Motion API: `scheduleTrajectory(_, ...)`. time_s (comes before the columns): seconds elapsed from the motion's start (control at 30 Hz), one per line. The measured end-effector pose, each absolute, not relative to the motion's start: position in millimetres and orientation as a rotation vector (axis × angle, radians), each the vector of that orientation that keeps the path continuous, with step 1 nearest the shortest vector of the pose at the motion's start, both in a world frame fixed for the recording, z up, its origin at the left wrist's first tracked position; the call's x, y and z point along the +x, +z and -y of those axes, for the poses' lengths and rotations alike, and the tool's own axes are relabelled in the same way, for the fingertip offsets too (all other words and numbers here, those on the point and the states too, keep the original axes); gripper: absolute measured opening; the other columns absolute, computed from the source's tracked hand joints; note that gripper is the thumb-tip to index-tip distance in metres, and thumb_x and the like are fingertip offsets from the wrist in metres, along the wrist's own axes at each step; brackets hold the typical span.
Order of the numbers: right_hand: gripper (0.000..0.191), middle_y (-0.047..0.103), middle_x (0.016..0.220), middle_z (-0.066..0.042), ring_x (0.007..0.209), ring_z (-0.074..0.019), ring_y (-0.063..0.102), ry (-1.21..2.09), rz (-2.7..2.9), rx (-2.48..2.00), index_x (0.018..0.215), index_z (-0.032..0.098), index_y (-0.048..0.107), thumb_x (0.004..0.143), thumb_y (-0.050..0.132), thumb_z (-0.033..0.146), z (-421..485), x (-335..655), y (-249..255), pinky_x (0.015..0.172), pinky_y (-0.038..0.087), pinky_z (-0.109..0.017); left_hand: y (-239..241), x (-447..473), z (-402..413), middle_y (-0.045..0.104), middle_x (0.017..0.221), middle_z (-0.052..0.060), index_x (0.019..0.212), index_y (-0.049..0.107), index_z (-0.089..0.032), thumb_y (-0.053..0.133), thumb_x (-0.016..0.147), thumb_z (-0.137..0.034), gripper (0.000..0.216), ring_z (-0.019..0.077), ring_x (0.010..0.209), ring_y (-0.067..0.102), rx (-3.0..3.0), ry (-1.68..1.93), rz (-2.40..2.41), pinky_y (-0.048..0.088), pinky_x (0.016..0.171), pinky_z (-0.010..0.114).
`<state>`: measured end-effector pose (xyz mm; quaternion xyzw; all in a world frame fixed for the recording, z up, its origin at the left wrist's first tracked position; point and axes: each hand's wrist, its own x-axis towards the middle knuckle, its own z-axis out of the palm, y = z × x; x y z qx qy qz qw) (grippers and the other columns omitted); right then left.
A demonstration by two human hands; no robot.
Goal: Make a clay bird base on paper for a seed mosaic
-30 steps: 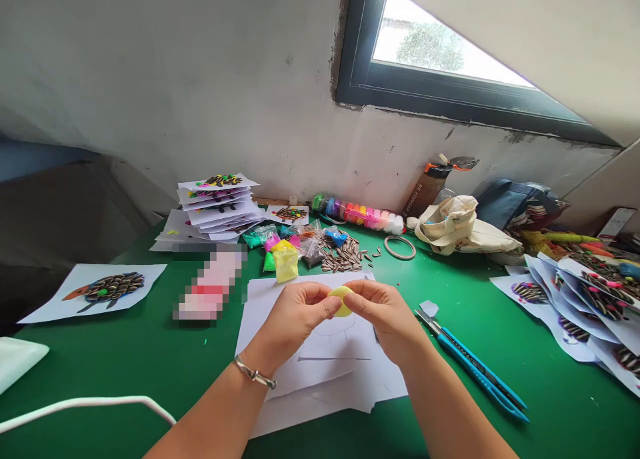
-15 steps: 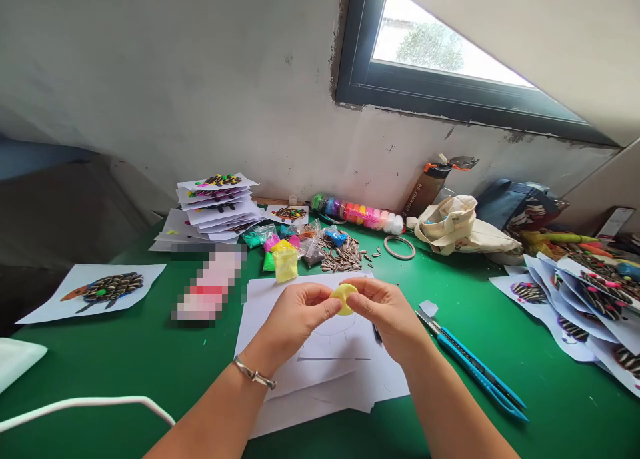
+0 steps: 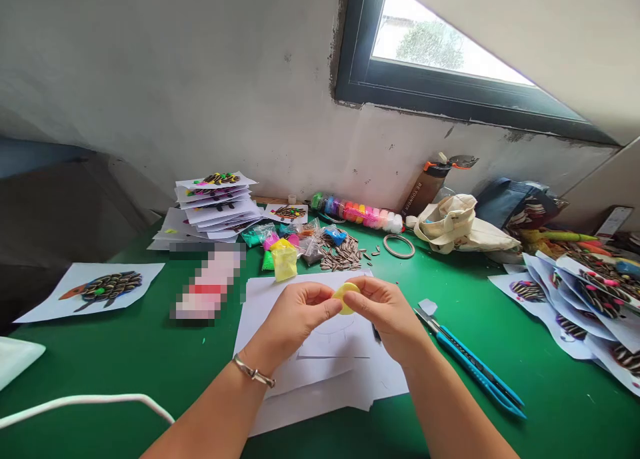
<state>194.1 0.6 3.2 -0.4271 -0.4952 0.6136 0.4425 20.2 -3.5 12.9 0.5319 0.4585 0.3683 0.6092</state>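
A flattened piece of pale yellow modelling clay (image 3: 345,300) is pinched between both hands above the paper. My left hand (image 3: 306,312) grips its left edge with thumb and forefinger; a silver bracelet circles that wrist. On the opposite edge, my right hand (image 3: 383,309) presses it between thumb and bent fingers. Beneath the hands lie white paper sheets (image 3: 280,379), the top one with a thin pencil outline partly covered by my hands. Behind them sits an opened yellow clay packet (image 3: 285,260), among several small bags of coloured clay.
Blue tweezers (image 3: 480,369) and a cutter lie right of the paper. Sunflower seeds (image 3: 344,253) are heaped behind, near a tape ring (image 3: 399,246). Seed pictures are stacked at the back left (image 3: 220,212) and right (image 3: 575,312). A white cable (image 3: 90,400) crosses the front left.
The yellow clay has tilted slightly between my fingers and appears narrower. Both hands keep their pinch in almost the same place; the view has shifted a little.
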Motion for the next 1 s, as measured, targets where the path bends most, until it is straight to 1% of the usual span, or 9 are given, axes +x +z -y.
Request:
scheduleTrajectory(0.07,0.032,0.068,0.085,-0.003,0.079,-0.0155,0.059,1.515,1.234,-1.08,0.095,0.019,0.072,0.071,0.078,0.038,-1.1,196.1,3.0,0.069,0.046,-0.026,13.6,20.2,3.9,0.066,0.076,0.003,0.08,0.073,-0.014,0.073,0.075,-0.039,0.026,0.0137,0.07,0.053,1.237,0.839,-1.049,0.039,0.062,0.025)
scheduleTrajectory(0.1,0.031,0.068,0.084,-0.003,0.078,-0.0152,0.059,1.506,1.241,-1.085,0.094,0.019,0.072,0.071,0.078,0.038,-1.3,196.8,3.0,0.068,0.046,-0.026,13.6,20.3,4.1,0.065,0.075,0.002,0.08,0.072,-0.014,0.072,0.075,-0.039,0.026,0.0133,0.069,0.052,1.237,0.836,-1.049,0.039,0.062,0.025)
scheduleTrajectory(0.17,0.024,0.067,0.075,-0.002,0.07,-0.0135,0.057,1.478,1.263,-1.083,0.082,0.017,0.072,0.074,0.076,0.039,-1.4,197.2,2.5,0.064,0.044,-0.025,12.7,20.9,4.4,0.064,0.074,0.002,0.08,0.072,-0.013,0.072,0.075,-0.039,0.026,0.0126,0.068,0.051,1.231,0.836,-1.057,0.039,0.061,0.024)
scheduleTrajectory(0.23,0.023,0.064,0.067,-0.001,0.063,-0.0116,0.054,1.441,1.264,-1.077,0.071,0.016,0.07,0.076,0.074,0.038,-1.4,196.8,1.4,0.06,0.042,-0.025,11.2,21.5,4.1,0.064,0.075,0.002,0.081,0.072,-0.014,0.073,0.075,-0.04,0.027,0.0125,0.069,0.052,1.217,0.845,-1.065,0.039,0.062,0.024)
scheduleTrajectory(0.33,0.024,0.063,0.064,-0.001,0.061,-0.0106,0.052,1.403,1.234,-1.079,0.068,0.016,0.07,0.076,0.074,0.038,-1.5,195.4,-0.9,0.058,0.04,-0.024,9.6,22.2,3.3,0.066,0.082,0.003,0.087,0.071,-0.014,0.074,0.074,-0.04,0.029,0.014,0.074,0.054,1.193,0.862,-1.049,0.041,0.065,0.025)
scheduleTrajectory(0.43,0.024,0.066,0.068,-0.002,0.064,-0.0118,0.054,1.444,1.232,-1.072,0.073,0.016,0.072,0.075,0.075,0.04,-2.2,195.0,-2.0,0.06,0.041,-0.025,10.2,22.7,2.7,0.067,0.082,0.004,0.085,0.072,-0.014,0.073,0.075,-0.041,0.029,0.0148,0.076,0.055,1.201,0.876,-1.045,0.042,0.066,0.025)
scheduleTrajectory(0.6,0.031,0.069,0.081,-0.003,0.074,-0.0137,0.057,1.453,1.179,-1.08,0.091,0.018,0.074,0.076,0.074,0.045,-4.4,197.3,-1.3,0.069,0.043,-0.026,12.6,22.9,2.9,0.064,0.073,0.002,0.076,0.072,-0.013,0.074,0.073,-0.043,0.03,0.0128,0.069,0.052,1.211,0.924,-1.064,0.04,0.062,0.024)
scheduleTrajectory(0.8,0.03,0.064,0.068,-0.003,0.065,-0.0126,0.053,1.456,1.228,-1.085,0.073,0.014,0.071,0.078,0.072,0.044,-3.5,194.5,-4.2,0.062,0.04,-0.026,11.5,23.9,4.2,0.064,0.077,0.002,0.08,0.071,-0.013,0.073,0.075,-0.044,0.031,0.0119,0.07,0.052,1.177,0.916,-1.02,0.04,0.062,0.022)
scheduleTrajectory(1.0,0.029,0.064,0.069,-0.003,0.065,-0.0134,0.053,1.437,1.245,-1.103,0.073,0.015,0.071,0.077,0.073,0.043,-2.4,192.5,-5.7,0.062,0.04,-0.026,11.9,25.0,4.4,0.062,0.071,0.001,0.075,0.07,-0.012,0.072,0.076,-0.039,0.026,0.0115,0.068,0.051,1.188,0.958,-1.092,0.04,0.061,0.022)
